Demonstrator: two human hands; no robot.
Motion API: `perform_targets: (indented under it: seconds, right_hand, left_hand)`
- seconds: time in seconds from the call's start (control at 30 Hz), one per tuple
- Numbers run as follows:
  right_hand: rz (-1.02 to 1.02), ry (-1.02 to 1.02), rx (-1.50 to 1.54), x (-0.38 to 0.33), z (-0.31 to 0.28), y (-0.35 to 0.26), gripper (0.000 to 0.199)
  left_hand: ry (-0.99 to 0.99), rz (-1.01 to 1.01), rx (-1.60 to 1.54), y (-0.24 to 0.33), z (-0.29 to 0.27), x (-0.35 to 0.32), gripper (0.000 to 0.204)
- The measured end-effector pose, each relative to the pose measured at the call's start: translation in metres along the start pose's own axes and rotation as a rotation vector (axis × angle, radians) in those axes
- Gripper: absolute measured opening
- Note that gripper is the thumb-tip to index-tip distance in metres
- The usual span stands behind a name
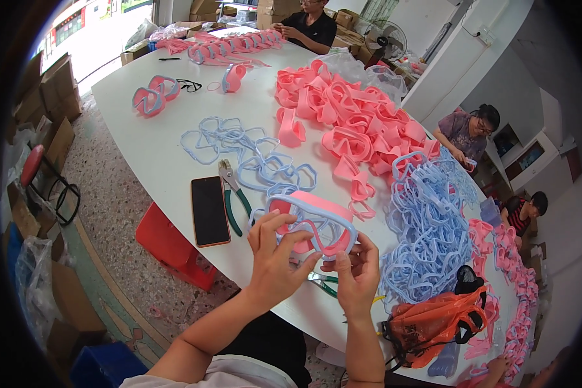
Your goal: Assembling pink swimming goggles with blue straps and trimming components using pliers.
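Observation:
Between both hands, over the near edge of the white table (130, 132), is a goggle frame (323, 205) with a pink soft body and a light blue rim. My left hand (273, 255) grips its left side with fingers and thumb. The right side is pinched by my right hand (357, 275), low at the rim. Loose light blue rims (265, 169) lie just beyond. Green-handled pliers (237, 199) rest left of the frame beside a dark-screened phone (210, 212). Another green-handled tool (326, 284) is partly hidden under my hands.
A heap of pink goggle bodies (349, 110) lies far right of my hands, with a pile of blue rims (427, 226) nearer. Assembled goggle frames (155, 96) sit far left. An orange bag (436, 323) is near right. A red stool (174, 249) stands below the left edge. Several people work around the table.

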State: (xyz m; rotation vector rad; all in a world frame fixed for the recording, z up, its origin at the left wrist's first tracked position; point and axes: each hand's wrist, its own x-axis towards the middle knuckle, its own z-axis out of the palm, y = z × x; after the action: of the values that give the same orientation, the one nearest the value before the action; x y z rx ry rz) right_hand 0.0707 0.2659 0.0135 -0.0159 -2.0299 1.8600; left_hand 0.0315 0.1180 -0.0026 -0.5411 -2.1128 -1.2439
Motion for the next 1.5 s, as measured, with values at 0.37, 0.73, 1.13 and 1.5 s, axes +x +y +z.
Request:
perform_targets:
  seconds: [0.37, 0.73, 1.13, 1.5]
  right_hand:
    - [-0.262, 0.086, -0.175, -0.024, 0.022, 0.015, 0.048]
    - [-0.060, 0.060, 0.130, -0.018, 0.015, 0.005, 0.045]
    - [-0.038, -0.048, 0.206, -0.009, -0.015, 0.009, 0.043]
    - [0.226, -0.048, 0.215, 0.013, -0.023, -0.006, 0.044]
  left_hand:
    - [0.077, -0.112, -0.033, 0.009, 0.006, -0.006, 0.019]
    - [0.082, 0.672, -0.049, -0.032, 0.010, -0.011, 0.020]
    - [-0.219, -0.329, -0.903, -0.061, -0.035, 0.036, 0.047]
    - [-0.253, -0.567, -0.792, -0.053, -0.026, 0.027, 0.023]
